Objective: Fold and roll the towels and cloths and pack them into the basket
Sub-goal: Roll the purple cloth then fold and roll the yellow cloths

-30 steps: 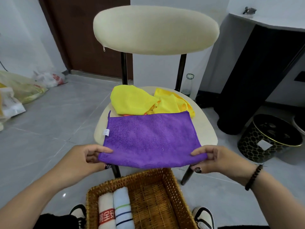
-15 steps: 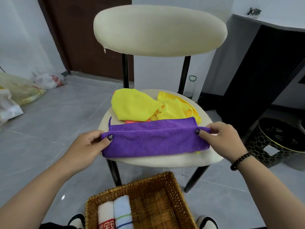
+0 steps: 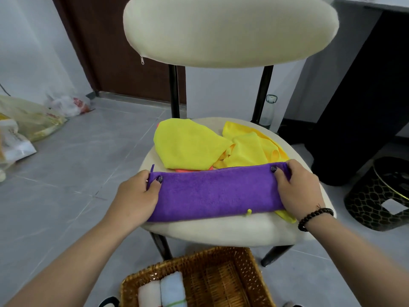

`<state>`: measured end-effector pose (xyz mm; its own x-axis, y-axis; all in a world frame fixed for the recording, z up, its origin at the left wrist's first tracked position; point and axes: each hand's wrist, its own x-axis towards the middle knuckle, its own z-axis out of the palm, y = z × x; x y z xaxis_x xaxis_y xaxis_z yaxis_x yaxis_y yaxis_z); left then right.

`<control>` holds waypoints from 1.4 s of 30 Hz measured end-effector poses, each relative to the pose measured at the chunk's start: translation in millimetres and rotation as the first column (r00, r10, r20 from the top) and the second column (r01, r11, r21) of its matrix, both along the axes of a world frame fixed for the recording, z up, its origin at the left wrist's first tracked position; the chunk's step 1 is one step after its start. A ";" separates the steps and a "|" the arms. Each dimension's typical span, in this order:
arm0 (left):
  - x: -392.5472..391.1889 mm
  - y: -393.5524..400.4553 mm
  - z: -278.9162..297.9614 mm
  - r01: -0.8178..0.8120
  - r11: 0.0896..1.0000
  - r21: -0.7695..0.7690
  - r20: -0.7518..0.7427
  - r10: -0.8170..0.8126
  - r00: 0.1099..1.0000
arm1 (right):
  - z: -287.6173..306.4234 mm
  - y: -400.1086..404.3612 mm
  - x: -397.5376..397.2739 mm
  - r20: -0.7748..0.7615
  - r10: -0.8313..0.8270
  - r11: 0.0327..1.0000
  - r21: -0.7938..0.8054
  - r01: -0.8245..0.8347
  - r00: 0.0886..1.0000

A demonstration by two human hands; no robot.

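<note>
Two hands grip one folded purple cloth (image 3: 217,193) on the chair seat (image 3: 221,229) — left hand (image 3: 138,193) pinching its left end, right hand (image 3: 297,189) its right end. Yellow cloths (image 3: 192,147) lie just beyond; the basket (image 3: 221,278) sits nearer, on the floor.

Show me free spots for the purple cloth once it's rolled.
Basket: bare wicker right of the two rolls. Chair seat: bare front strip below the purple cloth. Crowded behind it: yellow cloths.
</note>
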<state>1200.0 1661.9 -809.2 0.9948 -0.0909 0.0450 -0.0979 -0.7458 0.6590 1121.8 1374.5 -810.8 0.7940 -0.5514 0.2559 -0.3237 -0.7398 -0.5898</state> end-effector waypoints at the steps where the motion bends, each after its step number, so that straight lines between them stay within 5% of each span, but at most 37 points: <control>1: 2.1 -0.4 -0.8 -0.002 0.999 0.041 0.008 0.002 1.000 | 0.0 0.3 1.5 -0.007 0.000 1.000 -0.019 0.000 1.000; 16: -0.1 -6.7 3.4 -0.106 0.841 0.531 0.267 -0.047 0.963 | 6.7 2.2 14.5 -0.249 -0.082 0.977 -0.212 0.028 0.965; 21: -6.3 -6.4 2.3 -0.035 0.817 0.576 0.549 -0.355 0.756 | 7.3 7.7 14.1 0.119 0.088 0.902 -0.430 -0.028 0.989; 24: -18.1 -16.2 -4.2 0.142 0.837 0.529 0.525 -0.454 0.720 | 9.8 28.5 15.1 0.253 0.344 0.841 -0.512 -0.177 0.904; 27: -24.2 -21.7 -19.0 0.295 0.783 0.547 0.367 -0.542 0.756 | -4.3 68.1 3.1 0.063 0.572 0.725 -0.506 -0.467 0.818; 30: -18.3 -16.6 -23.6 0.348 0.723 0.598 0.244 -0.577 0.779 | -21.7 86.0 -5.5 -0.258 0.537 0.640 -0.496 -0.587 0.803; 34: -12.0 -7.1 -29.1 0.372 0.742 0.558 0.183 -0.547 0.817 | -18.2 66.1 -6.4 -0.449 0.423 0.694 -0.397 -0.600 0.787; 42: -7.3 -1.8 -24.2 0.357 0.826 0.437 0.122 -0.448 0.886 | -13.7 32.6 -11.3 -0.462 0.230 0.851 -0.331 -0.407 0.857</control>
<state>1192.7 1660.1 -833.4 0.8355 -0.5358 0.1218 -0.5483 -0.7982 0.2494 1110.5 1407.1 -824.5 0.9857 -0.1662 0.0267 -0.1632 -0.9824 -0.0908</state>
